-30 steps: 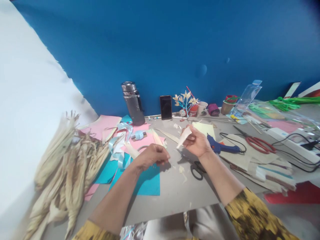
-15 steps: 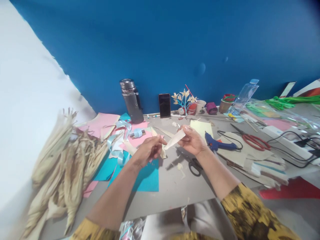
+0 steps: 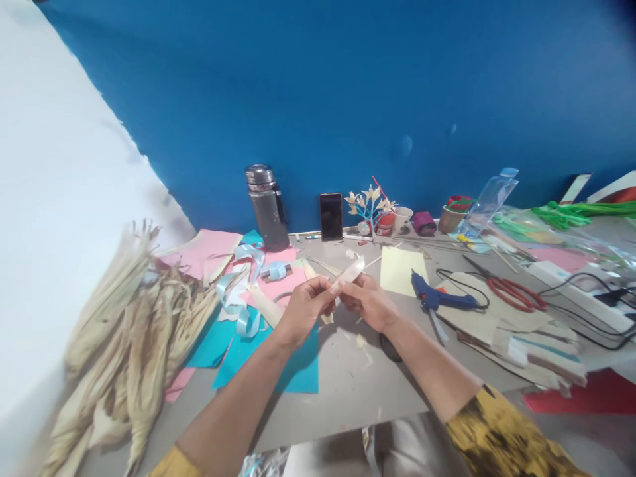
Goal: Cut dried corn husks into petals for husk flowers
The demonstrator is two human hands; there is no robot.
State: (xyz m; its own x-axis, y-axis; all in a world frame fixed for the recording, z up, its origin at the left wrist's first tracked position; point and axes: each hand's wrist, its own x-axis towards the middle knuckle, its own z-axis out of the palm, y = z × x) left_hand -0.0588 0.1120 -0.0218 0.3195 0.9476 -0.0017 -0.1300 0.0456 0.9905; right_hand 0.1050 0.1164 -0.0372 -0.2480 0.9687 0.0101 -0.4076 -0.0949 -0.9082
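A pale strip of corn husk (image 3: 354, 269) is pinched between my two hands above the middle of the table, its free end pointing up and to the right. My left hand (image 3: 302, 310) grips the lower end, with thumb and fingers closed. Touching close beside it, my right hand (image 3: 371, 305) has its fingertips closed on the same strip. Below the hands lie turquoise paper (image 3: 298, 368) and small husk scraps (image 3: 360, 340). The black scissor handle (image 3: 389, 347) is partly hidden under my right forearm.
Dried corn husks (image 3: 126, 338) are heaped at the left. A thermos (image 3: 268, 215), a phone (image 3: 331, 217) and husk flowers (image 3: 370, 204) stand by the wall. To the right lie a blue glue gun (image 3: 442, 298), red-handled scissors (image 3: 514, 293), gloves (image 3: 536, 348) and a power strip (image 3: 579, 295).
My hands have come together, and the left now pinches the husk strip along with the right. The strip's free end has swung from pointing left to pointing up and right.
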